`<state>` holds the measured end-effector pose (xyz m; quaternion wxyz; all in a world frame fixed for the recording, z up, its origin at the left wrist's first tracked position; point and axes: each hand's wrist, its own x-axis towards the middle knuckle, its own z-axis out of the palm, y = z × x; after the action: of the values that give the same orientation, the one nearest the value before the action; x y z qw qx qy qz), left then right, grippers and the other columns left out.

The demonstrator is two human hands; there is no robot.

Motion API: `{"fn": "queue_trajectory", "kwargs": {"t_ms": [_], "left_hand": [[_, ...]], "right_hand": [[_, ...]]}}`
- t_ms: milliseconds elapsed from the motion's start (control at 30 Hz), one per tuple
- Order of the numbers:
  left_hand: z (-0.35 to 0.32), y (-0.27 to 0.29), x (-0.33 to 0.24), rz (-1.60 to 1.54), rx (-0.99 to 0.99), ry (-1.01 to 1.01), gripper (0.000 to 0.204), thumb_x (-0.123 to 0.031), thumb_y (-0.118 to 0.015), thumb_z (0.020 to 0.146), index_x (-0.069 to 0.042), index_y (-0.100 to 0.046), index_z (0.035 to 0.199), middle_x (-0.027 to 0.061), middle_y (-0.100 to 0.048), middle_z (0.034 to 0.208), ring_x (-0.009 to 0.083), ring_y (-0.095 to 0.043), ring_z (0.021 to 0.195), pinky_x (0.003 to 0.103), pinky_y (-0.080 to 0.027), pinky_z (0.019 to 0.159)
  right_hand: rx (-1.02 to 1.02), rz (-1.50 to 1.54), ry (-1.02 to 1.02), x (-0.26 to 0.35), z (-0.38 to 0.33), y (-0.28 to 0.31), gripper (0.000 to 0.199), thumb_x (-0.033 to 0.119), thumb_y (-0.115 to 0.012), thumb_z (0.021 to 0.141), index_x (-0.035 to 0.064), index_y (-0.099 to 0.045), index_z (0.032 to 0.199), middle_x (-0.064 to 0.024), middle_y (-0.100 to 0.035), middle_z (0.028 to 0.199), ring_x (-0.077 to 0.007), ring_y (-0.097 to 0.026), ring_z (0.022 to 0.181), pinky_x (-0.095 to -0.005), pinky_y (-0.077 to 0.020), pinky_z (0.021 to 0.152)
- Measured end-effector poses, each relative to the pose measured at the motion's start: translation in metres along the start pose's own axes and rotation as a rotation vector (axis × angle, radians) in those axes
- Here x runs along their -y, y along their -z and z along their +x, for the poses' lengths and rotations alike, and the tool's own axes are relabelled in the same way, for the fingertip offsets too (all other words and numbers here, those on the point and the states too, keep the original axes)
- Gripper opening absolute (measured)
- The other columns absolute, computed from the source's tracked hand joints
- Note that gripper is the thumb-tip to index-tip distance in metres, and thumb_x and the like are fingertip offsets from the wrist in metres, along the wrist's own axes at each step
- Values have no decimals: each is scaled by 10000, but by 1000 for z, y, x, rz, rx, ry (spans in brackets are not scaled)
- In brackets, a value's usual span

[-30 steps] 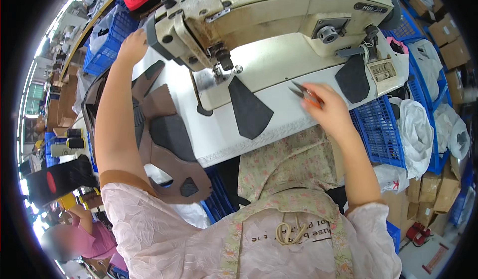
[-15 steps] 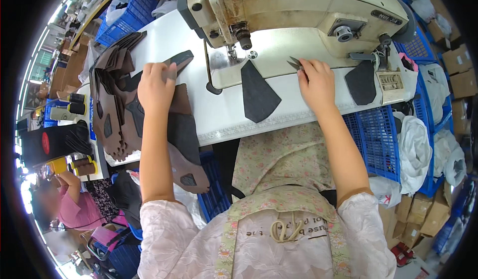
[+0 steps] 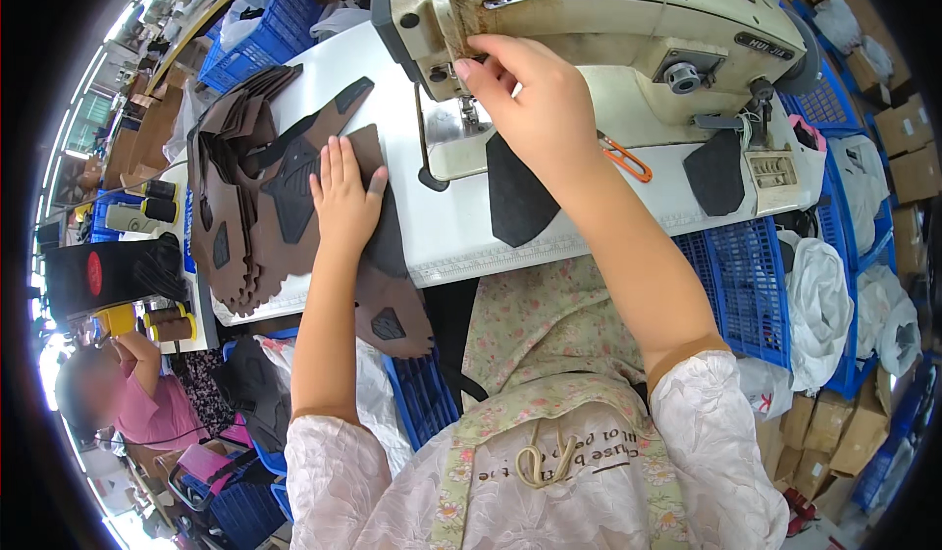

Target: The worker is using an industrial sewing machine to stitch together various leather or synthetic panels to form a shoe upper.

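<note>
My left hand (image 3: 347, 197) lies flat, fingers stretched out, on the brown cut pieces (image 3: 294, 265) with black patches at the left of the table. My right hand (image 3: 540, 99) is raised at the head of the cream sewing machine (image 3: 579, 20). Its thumb and forefinger are bent but apart at the tips, and I see nothing between them. Below that hand a dark angular piece (image 3: 520, 207) lies partly covered on the white table. Beside my right wrist rests a pair of thread snips with an orange handle (image 3: 630, 159); their blades are mostly hidden.
Another dark piece (image 3: 714, 172) lies at the machine's right end. A blue crate (image 3: 741, 280) and white bags (image 3: 819, 295) stand right of the table. At the far left are thread spools (image 3: 162, 207) and a seated person in pink (image 3: 162, 403).
My right hand has let go of the snips and risen leftward to the machine head. The left hand has moved from the dark strip to lie flat on the brown pieces.
</note>
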<state>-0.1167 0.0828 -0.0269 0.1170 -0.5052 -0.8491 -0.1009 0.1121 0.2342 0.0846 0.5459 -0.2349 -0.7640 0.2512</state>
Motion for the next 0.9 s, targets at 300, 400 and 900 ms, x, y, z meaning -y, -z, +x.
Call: {"fn": "queue_trajectory", "kwargs": {"t_ms": [300, 400, 900], "left_hand": [[36, -15, 10, 116, -26, -101, 783, -559, -523, 936, -47, -345, 1501, 130, -334, 1571, 269, -267, 1473, 533, -196, 1174], [43, -14, 14, 115, -27, -168, 817, -602, -504, 924, -28, -363, 1488, 138, -356, 1556, 266, -281, 1466, 501, -208, 1178], [62, -21, 14, 65, -95, -212, 711, -562, -563, 904, -57, -460, 1393, 161, -476, 1418, 297, -395, 1369, 498, -268, 1135]], "right_hand": [[83, -303, 262, -4, -9, 2, 131, 142, -679, 859, 60, -654, 760, -84, -584, 669, -290, -584, 620, -401, -444, 540], [150, -361, 258, 2, -15, 1, 125, 148, -686, 851, 62, -658, 764, -80, -580, 658, -278, -579, 603, -389, -449, 532], [201, -300, 152, 6, -51, 12, 192, 181, -681, 854, 33, -722, 970, -69, -636, 690, -242, -625, 619, -366, -488, 542]]}}
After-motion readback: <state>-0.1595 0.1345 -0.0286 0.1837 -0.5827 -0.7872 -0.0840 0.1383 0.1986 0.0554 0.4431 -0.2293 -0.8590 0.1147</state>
